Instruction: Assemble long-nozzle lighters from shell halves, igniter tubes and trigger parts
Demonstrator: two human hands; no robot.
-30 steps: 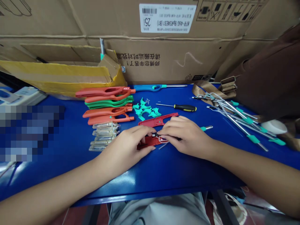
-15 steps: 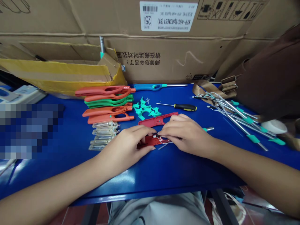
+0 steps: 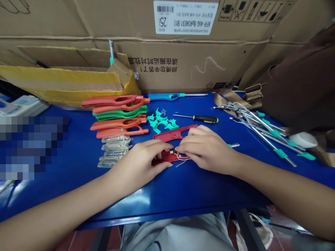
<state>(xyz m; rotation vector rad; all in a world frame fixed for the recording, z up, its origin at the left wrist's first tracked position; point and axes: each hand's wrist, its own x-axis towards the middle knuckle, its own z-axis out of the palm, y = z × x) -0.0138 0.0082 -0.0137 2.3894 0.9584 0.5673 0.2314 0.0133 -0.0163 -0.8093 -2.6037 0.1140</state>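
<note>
Tabletop [image 3: 188, 188] blue under hands [image 3: 137, 160] [image 3: 206, 150]; cardboard cartons [image 3: 199, 66] behind.

Bare forearms [image 3: 288, 184], pale grey clothing [image 3: 172, 235]

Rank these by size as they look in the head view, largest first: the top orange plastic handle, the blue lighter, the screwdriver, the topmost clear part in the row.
1. Top orange plastic handle and blue long-nosed lighter: too close in length to rank.
2. Black-and-yellow screwdriver.
3. Topmost clear part.
</note>
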